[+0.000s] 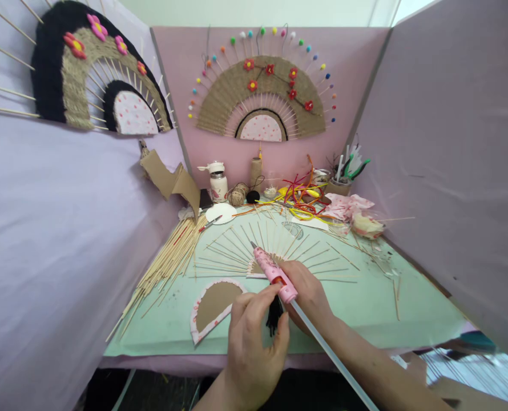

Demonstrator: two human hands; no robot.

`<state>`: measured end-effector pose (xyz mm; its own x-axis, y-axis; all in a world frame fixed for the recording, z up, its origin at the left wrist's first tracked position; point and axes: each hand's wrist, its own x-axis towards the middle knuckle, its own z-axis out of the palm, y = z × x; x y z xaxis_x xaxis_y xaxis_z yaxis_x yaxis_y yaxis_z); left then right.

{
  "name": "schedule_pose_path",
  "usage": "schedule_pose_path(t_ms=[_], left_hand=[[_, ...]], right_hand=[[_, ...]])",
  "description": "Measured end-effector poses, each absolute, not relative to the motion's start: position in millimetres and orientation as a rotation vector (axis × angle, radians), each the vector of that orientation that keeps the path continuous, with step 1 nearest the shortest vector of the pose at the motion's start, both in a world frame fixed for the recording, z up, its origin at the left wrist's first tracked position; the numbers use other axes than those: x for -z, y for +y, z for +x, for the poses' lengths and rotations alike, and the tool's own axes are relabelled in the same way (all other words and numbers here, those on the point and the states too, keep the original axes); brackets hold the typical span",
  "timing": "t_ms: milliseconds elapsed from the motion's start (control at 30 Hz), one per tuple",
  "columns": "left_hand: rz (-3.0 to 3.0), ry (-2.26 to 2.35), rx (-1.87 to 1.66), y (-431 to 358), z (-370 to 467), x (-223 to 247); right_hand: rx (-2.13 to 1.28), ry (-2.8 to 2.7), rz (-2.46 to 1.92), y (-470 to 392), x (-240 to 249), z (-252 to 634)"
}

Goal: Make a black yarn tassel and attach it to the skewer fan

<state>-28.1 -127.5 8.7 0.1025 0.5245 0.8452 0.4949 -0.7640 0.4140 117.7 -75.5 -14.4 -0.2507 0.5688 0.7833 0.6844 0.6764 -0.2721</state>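
A pink hot glue gun (275,275) slants across the middle of the view, nozzle up and to the left, with a long whitish glue stick (329,348) running out of its back. My right hand (307,288) grips it from the right. At its rear opening, the fingertips of my left hand (254,337) touch the body, the thumb held apart below. Black strands (274,313) hang under the gun, between my hands. Behind lies a fan of thin sticks on a small half-round base (258,268). A cardboard half-disc (217,305) with a fabric-wrapped rim lies to the left.
Many loose sticks (168,262) lie at the left. Along the back stand a white bottle (218,181), a twine ball (237,195), coloured pipe cleaners (303,197) and crumpled fabric (348,205). A decorated fan (262,85) hangs on the back wall, another (78,85) on the left.
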Motion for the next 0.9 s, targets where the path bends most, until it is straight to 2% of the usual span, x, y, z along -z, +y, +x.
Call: schedule_pose_path(t_ms=[267, 533, 667, 767, 900], left_hand=[[2.221, 1.254, -1.749, -119, -28, -14], [2.352, 1.376, -1.751, -116, -22, -8], [2.318, 1.516, -1.896, -121, -20, -7], [2.403, 1.378, -1.984, -125, -20, -8], [2.524, 1.139, -1.875, -127, -22, -12]], right_hand=[[0.171, -2.066, -1.108, -66, -7, 114], [0.153, -2.094, -1.146, -69, -7, 113], [0.206, -2.040, -1.129, -70, -7, 111], [0.230, -2.005, -1.143, -70, -7, 109], [0.202, -1.983, -1.139, -71, -7, 109]])
